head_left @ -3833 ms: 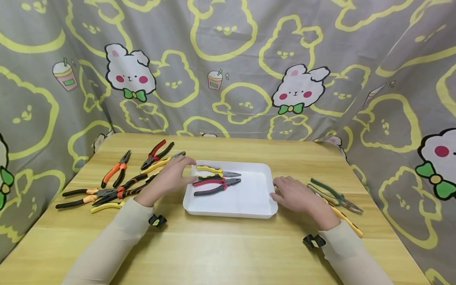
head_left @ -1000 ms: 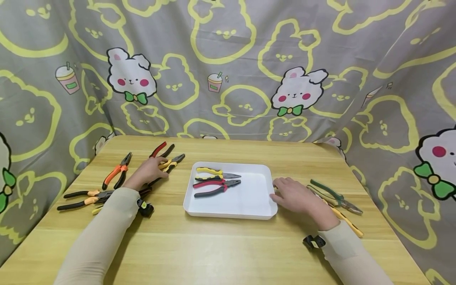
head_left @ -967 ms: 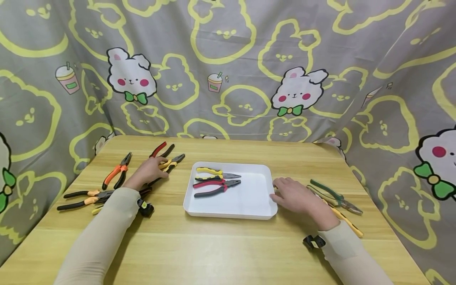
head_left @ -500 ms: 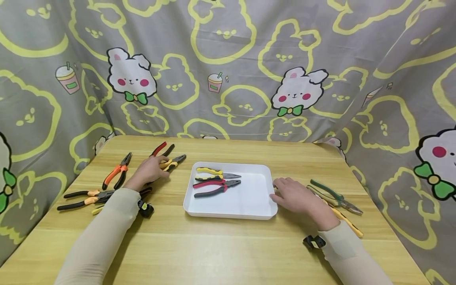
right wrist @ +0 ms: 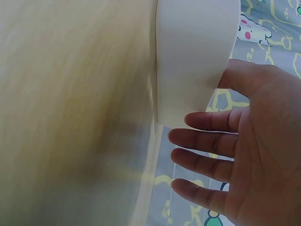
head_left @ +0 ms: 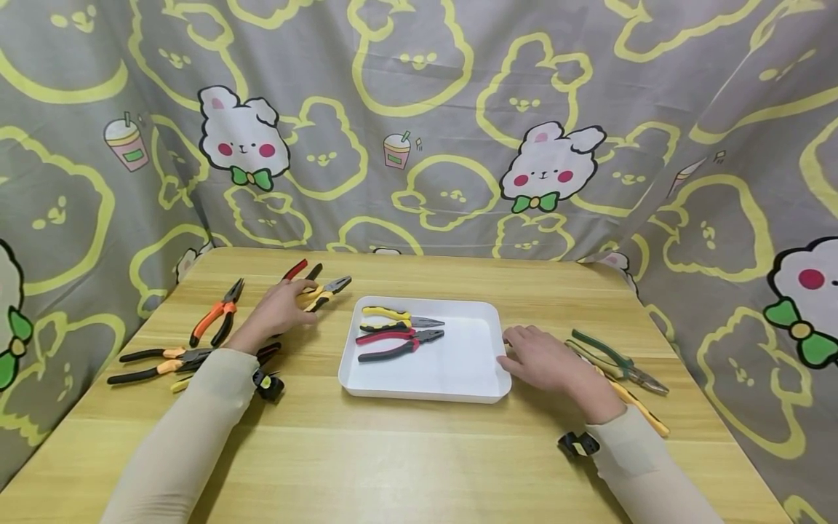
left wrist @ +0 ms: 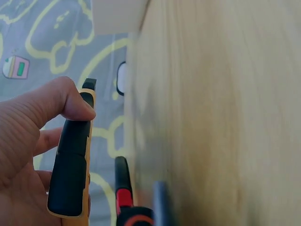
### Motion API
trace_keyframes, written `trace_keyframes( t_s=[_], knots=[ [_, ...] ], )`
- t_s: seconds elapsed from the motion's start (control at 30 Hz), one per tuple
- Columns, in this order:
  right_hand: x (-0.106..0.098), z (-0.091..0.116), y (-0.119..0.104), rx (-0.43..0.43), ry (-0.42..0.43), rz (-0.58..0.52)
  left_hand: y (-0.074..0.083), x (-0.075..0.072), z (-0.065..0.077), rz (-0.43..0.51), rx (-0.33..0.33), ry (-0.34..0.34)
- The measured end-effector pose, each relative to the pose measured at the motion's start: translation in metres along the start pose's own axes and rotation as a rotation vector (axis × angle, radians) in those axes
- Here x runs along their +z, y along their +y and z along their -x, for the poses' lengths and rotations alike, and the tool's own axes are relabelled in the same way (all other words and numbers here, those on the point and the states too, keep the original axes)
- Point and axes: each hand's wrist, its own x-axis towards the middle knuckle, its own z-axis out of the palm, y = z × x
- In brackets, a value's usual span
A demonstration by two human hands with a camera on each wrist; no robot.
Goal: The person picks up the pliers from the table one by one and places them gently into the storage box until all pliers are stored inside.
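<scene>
Beige-sleeved left hand (head_left: 278, 309): curled round the held pliers, thumb on a black grip, fingers bent on the far side.
Held pliers (head_left: 324, 294): yellow-black, outside the tray near its far-left corner, nose pointing away and right; left wrist view shows us a gap between handle and tabletop.
Right hand (head_left: 540, 356): fingers nearly straight, spread; we see nothing gripped. Thumb at the tray rim, tip hidden, so we can't tell if it presses.
White tray (head_left: 458, 367): flat on the wooden table (head_left: 419, 451), between the hands.
In tray: long-nose pliers (head_left: 388, 313), yellow-black, at far left; red-black pliers (head_left: 414, 339) just nearer us. Both noses point right.
Behind left hand: red-handled tool (head_left: 295, 270), partly covered.
Left side: orange long-nose pliers (head_left: 208, 320); peach-and-black pliers (head_left: 172, 354); a yellow handle (head_left: 180, 386) poking out by the forearm, rest hidden from us.
Right side: green-handled pliers (head_left: 609, 351), yellow-handled tool (head_left: 641, 411) alongside, partly behind the wrist.
Backdrop: grey curtain (head_left: 452, 73), rabbit print.
</scene>
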Motion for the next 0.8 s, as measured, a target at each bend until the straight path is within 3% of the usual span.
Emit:
trace_keyframes(
  t_s=[0.33,0.8],
  knots=[
    [0.0,-0.001,0.001,-0.007,0.0,-0.002,0.026,-0.003,0.009,-0.009,0.034,0.008],
    [0.001,-0.001,0.002,-0.005,-0.001,-0.009,0.065,-0.006,0.024,-0.022,0.148,0.056]
  ],
)
